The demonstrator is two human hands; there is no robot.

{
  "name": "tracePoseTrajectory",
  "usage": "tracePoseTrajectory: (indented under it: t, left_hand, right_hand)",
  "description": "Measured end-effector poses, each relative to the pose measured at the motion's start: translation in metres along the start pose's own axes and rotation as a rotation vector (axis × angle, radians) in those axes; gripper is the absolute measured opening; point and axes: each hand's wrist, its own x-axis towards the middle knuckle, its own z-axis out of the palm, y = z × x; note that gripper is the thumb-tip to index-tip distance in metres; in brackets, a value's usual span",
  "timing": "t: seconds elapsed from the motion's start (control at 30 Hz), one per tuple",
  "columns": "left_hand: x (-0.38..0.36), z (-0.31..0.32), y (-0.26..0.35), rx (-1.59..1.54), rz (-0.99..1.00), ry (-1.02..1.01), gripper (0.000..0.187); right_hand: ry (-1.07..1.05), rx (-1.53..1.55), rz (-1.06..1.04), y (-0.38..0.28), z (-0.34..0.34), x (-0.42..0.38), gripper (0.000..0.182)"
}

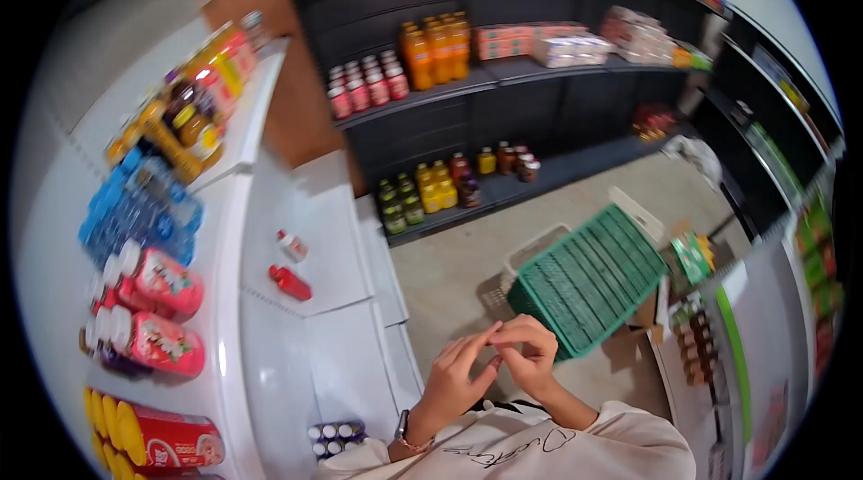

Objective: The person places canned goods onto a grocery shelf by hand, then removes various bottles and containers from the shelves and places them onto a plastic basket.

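In front of my chest my two hands meet at the fingertips. My left hand [457,378] has its fingers stretched out towards the other hand, with the thumb apart below them. Curled fingers of my right hand [530,352] press on the left fingertips. Whatever may lie between them is too small or hidden to make out. A dark watch [402,426] sits on the left wrist. Just beyond the right hand stands a green plastic crate [589,278], bottom side up, on the floor.
White shelving [229,327] on the left holds pink bottles [162,342], a blue-wrapped water pack [144,210] and red packs [180,440]. A red bottle [290,283] lies lower down. Dark shelves [512,75] ahead carry orange drinks [436,53]. A white basket [530,251] stands by the crate.
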Motion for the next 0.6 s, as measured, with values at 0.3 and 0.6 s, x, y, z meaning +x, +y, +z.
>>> tracePoseTrajectory:
  t: [0.3,0.6]
  left_hand:
    - [-0.021,0.141,0.127,-0.626,0.057,-0.586,0.038]
    - [-0.172,0.287,0.283,-0.898,0.101,-1.554,0.046]
  right_hand:
    - [0.471,0.246,-0.002,-0.164,-0.162,-0.113,0.013]
    - [-0.530,-0.064,-0.470,-0.454,-0.202,-0.283,0.015]
